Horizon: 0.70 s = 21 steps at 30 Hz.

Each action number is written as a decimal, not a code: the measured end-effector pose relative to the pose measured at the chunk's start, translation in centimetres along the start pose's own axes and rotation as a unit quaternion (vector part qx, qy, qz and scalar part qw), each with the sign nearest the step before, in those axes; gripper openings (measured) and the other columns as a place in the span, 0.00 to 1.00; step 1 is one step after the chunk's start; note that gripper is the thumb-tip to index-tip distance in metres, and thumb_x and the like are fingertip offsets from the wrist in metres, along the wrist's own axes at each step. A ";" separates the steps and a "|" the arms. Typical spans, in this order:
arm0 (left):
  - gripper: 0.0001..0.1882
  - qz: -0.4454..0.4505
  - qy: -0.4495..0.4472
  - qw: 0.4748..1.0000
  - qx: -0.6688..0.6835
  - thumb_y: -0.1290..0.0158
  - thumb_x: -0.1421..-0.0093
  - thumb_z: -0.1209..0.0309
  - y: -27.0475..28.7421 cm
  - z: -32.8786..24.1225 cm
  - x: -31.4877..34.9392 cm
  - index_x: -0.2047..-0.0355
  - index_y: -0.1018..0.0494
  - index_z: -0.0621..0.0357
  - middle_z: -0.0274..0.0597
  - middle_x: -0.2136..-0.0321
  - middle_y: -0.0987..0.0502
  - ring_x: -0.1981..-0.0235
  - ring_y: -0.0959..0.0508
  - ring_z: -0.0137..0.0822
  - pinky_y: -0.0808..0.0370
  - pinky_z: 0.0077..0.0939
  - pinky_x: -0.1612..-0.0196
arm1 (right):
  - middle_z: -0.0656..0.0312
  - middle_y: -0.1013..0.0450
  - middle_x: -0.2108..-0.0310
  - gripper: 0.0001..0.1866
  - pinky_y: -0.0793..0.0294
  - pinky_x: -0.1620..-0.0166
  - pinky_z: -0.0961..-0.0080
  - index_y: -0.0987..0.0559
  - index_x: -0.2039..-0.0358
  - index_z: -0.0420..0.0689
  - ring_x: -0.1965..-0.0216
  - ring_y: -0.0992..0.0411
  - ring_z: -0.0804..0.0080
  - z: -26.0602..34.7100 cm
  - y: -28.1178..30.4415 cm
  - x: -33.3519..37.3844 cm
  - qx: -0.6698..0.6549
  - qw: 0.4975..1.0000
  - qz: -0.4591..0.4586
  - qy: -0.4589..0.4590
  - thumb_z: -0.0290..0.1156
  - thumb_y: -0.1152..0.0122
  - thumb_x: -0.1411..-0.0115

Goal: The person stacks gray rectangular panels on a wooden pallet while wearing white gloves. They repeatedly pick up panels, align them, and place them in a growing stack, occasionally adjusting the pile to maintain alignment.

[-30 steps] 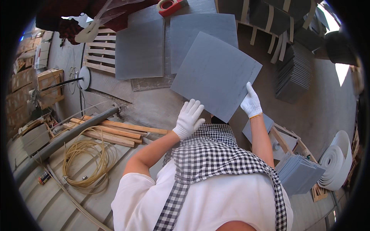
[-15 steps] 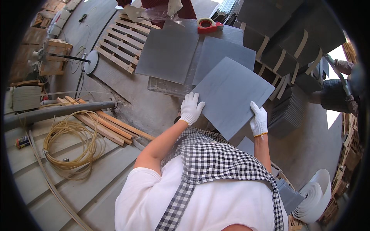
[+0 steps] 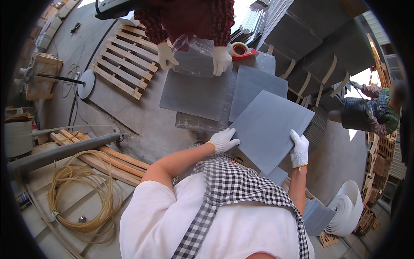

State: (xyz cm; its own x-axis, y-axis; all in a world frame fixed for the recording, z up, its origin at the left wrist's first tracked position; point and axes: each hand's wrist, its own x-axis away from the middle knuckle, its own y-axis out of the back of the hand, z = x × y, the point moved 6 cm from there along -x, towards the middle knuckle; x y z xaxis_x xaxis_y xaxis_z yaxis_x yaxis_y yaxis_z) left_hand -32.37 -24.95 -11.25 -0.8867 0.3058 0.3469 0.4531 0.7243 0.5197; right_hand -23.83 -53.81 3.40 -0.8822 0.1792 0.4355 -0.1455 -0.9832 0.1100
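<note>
Both my hands wear white knit gloves and hold a square grey slate-like tile (image 3: 272,129), tilted in front of my checked apron. My left hand (image 3: 223,140) grips its left edge, thumb lying along it. On the opposite edge is my right hand (image 3: 299,149), its thumb on the top face and its fingers partly hidden behind. Beyond lies a second grey tile (image 3: 261,88), partly covered by mine. A third tile (image 3: 194,97) rests left of it on a plastic-wrapped stack (image 3: 194,123). Across from me, a co-worker's gloved hands (image 3: 221,61) spread a clear plastic sheet (image 3: 194,56) over that tile.
A red tape dispenser (image 3: 241,52) stands at the far side of the stack. Large strapped dark slabs (image 3: 317,71) fill the far right. On the left are a wooden pallet (image 3: 125,60), timber strips (image 3: 108,155) and a coiled hose (image 3: 56,194). A white foam roll (image 3: 345,211) stands lower right.
The view has shifted, so the tiles appear lower. The co-worker has brought the clear plastic down onto the left tile. My hands still hold the same tile.
</note>
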 end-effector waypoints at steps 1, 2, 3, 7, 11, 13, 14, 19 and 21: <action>0.33 0.013 0.005 1.000 0.002 0.53 0.36 0.43 0.2 0.1 0.0 0.46 0.34 0.62 0.61 0.50 0.26 0.50 0.24 0.59 0.28 0.51 0.46 | 0.59 0.22 0.60 0.17 0.24 0.57 0.73 0.21 0.52 0.33 0.62 0.24 0.72 0.4 -0.3 0.4 0.013 1.000 -0.007 0.001 0.30 0.35 0.38; 0.33 0.026 0.011 1.000 0.004 0.53 0.35 0.43 0.5 0.1 0.0 0.46 0.33 0.62 0.61 0.49 0.26 0.49 0.24 0.58 0.28 0.50 0.46 | 0.60 0.21 0.61 0.16 0.24 0.58 0.74 0.21 0.53 0.33 0.63 0.24 0.73 0.9 -0.8 0.5 0.020 1.000 -0.012 0.001 0.30 0.34 0.38; 0.34 0.038 0.018 0.999 0.006 0.54 0.35 0.42 0.8 0.0 -0.3 0.46 0.33 0.62 0.60 0.49 0.26 0.48 0.24 0.58 0.28 0.50 0.45 | 0.60 0.21 0.61 0.16 0.24 0.58 0.74 0.21 0.54 0.32 0.63 0.24 0.74 1.5 -1.4 0.6 0.033 0.999 -0.014 0.009 0.30 0.34 0.38; 0.42 0.107 -0.032 0.987 0.112 0.55 0.34 0.42 4.5 -7.0 -0.5 0.36 0.38 0.69 0.64 0.37 0.34 0.36 0.34 0.56 0.38 0.41 0.34 | 0.61 0.21 0.64 0.15 0.26 0.60 0.76 0.19 0.57 0.32 0.65 0.26 0.77 3.0 -3.1 0.8 0.086 0.995 -0.020 0.044 0.32 0.34 0.38; 0.51 0.119 -0.128 0.977 0.124 0.48 0.40 0.38 7.7 -15.7 -0.8 0.34 0.44 0.72 0.66 0.37 0.37 0.37 0.33 0.58 0.34 0.41 0.35 | 0.61 0.22 0.66 0.17 0.27 0.62 0.76 0.19 0.59 0.32 0.68 0.27 0.77 5.6 -5.5 1.7 0.139 0.988 0.001 0.061 0.36 0.36 0.37; 0.54 0.129 -0.129 0.980 0.079 0.45 0.43 0.38 9.5 -18.8 -0.6 0.33 0.46 0.73 0.67 0.40 0.35 0.39 0.31 0.59 0.31 0.42 0.38 | 0.62 0.22 0.68 0.18 0.27 0.64 0.75 0.19 0.60 0.32 0.69 0.28 0.78 6.2 -6.6 1.4 0.161 0.984 0.007 0.077 0.38 0.37 0.36; 0.56 0.127 -0.105 0.984 0.066 0.42 0.47 0.40 10.1 -19.4 -0.7 0.33 0.47 0.74 0.67 0.44 0.33 0.43 0.27 0.58 0.28 0.44 0.42 | 0.60 0.23 0.71 0.22 0.28 0.66 0.74 0.20 0.61 0.31 0.71 0.30 0.78 6.4 -6.9 1.3 0.211 0.974 0.004 0.087 0.42 0.37 0.35; 0.47 0.040 -0.041 0.998 -0.011 0.40 0.46 0.48 10.1 -20.7 -0.4 0.39 0.43 0.73 0.65 0.50 0.28 0.51 0.22 0.58 0.23 0.46 0.50 | 0.58 0.25 0.73 0.27 0.30 0.67 0.72 0.21 0.61 0.31 0.72 0.31 0.76 8.3 -8.7 1.6 0.274 0.953 0.043 0.125 0.49 0.41 0.33; 0.42 0.017 -0.018 0.999 -0.044 0.40 0.44 0.51 10.6 -20.7 -0.7 0.41 0.41 0.72 0.62 0.56 0.24 0.58 0.19 0.58 0.21 0.46 0.56 | 0.59 0.25 0.74 0.27 0.29 0.67 0.71 0.21 0.61 0.31 0.71 0.31 0.76 8.5 -9.4 1.4 0.235 0.959 0.060 0.145 0.50 0.42 0.32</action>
State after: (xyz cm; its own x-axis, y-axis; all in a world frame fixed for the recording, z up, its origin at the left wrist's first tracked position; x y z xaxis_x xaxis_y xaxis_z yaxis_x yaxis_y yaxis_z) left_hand -25.07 -30.26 10.19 -0.8723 0.3533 0.3379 0.4886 0.6564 0.5748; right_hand -19.95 -44.07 10.57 -0.9772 -0.0181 0.2117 0.1233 -0.8598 0.4955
